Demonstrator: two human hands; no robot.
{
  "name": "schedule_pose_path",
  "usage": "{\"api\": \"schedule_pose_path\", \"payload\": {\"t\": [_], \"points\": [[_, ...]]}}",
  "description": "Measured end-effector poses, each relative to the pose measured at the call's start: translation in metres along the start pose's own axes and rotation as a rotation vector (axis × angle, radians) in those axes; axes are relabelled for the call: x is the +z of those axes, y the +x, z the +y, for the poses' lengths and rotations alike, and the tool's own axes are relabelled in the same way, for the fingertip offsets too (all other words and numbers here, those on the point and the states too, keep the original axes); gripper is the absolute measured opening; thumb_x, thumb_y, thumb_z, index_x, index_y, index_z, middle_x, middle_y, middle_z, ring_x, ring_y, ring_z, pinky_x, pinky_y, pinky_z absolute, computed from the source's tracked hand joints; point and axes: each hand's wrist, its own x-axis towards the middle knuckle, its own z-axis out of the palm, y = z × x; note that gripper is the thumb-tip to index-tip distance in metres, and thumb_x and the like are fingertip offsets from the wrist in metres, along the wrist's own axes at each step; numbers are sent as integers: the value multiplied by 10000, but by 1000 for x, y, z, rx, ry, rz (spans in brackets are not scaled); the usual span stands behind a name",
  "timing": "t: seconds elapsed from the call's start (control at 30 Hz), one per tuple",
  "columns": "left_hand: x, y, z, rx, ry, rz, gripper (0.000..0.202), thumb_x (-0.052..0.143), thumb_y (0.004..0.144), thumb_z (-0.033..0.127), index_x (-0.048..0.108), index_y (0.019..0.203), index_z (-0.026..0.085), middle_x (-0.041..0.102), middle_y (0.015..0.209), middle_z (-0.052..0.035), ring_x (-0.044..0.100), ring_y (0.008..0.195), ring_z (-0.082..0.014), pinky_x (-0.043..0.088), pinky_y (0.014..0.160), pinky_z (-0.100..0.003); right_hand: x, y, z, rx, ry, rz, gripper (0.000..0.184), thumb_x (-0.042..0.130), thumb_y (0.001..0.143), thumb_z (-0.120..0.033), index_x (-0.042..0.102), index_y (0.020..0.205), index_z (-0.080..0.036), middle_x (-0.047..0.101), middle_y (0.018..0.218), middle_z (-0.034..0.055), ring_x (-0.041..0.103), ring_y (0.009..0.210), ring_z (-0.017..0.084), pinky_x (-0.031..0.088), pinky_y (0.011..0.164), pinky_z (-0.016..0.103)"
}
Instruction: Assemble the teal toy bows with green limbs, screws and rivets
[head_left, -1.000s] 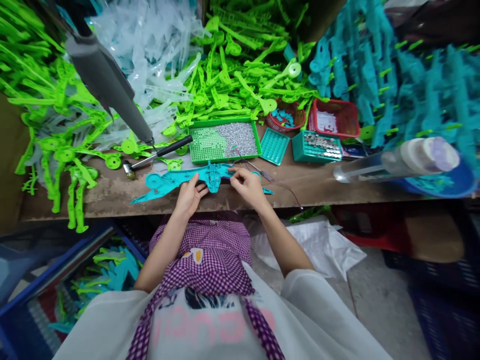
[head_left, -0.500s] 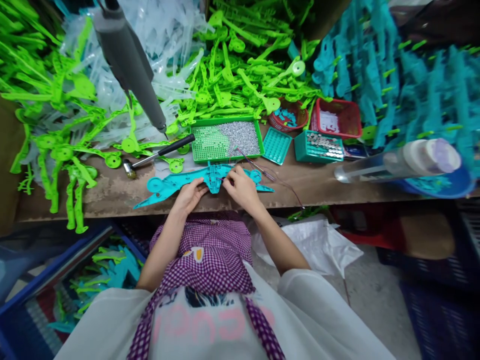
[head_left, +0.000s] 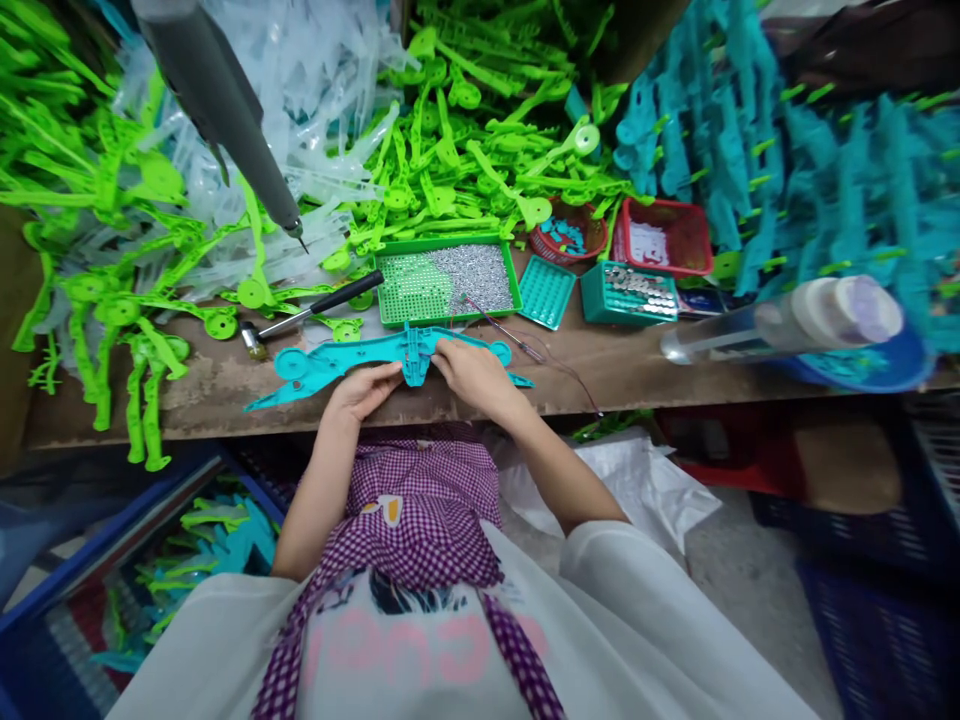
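A long teal plastic toy part point(head_left: 322, 362) lies flat along the front of the brown workbench point(head_left: 615, 375). My left hand point(head_left: 366, 388) rests on its near edge, fingers curled against the plastic. My right hand point(head_left: 471, 372) presses on the part's middle and right side, fingers bent down onto it. Thin red wires point(head_left: 555, 362) trail from under my right hand across the bench. A grey hanging screwdriver point(head_left: 221, 105) dangles above the bench at the upper left, tip pointing down.
A green tray of small screws point(head_left: 448, 280) sits behind the part, with a black-handled hammer point(head_left: 319, 305) to its left. Small teal trays point(head_left: 551, 292) and red baskets point(head_left: 666, 235) stand to the right. Heaps of green point(head_left: 480, 140), clear and teal point(head_left: 787, 170) parts fill the back.
The teal part and both hands have shifted slightly left on the bench. My right hand has moved from the part's right end toward its middle. The hanging screwdriver has swung.
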Motion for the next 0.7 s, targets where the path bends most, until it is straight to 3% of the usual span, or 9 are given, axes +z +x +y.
{"api": "schedule_pose_path", "payload": {"t": [0.1,0.23,0.4,0.7], "points": [[0,0,-2,-4,-11,20,266,702,660,-7,748,899,99,767,872,-80,700,1005,-247,477,1048,-404,2,-1,-2,33,63,53,275,361,1001,-340,540,1131,-177,713,1054,106,627,820,230,232,610,313],[4,-1,-12,110,-10,98,171,795,589,18,715,717,100,744,750,-48,708,844,-203,501,982,-376,8,-2,-2,21,54,86,290,335,1008,-313,578,1101,-185,717,1077,104,636,839,227,241,619,313],[10,-4,-20,221,26,128,242,869,533,100,708,714,107,742,761,-43,702,807,-192,517,926,-360,14,-2,2,26,64,85,326,349,1000,-319,582,1190,-196,727,1081,104,649,870,241,285,637,307],[16,-2,-31,341,38,178,291,899,491,149,684,684,121,716,705,-17,688,794,-185,507,904,-347,7,3,1,46,13,49,335,333,1001,-330,618,1125,-206,739,1034,104,659,844,243,295,646,305]]}}
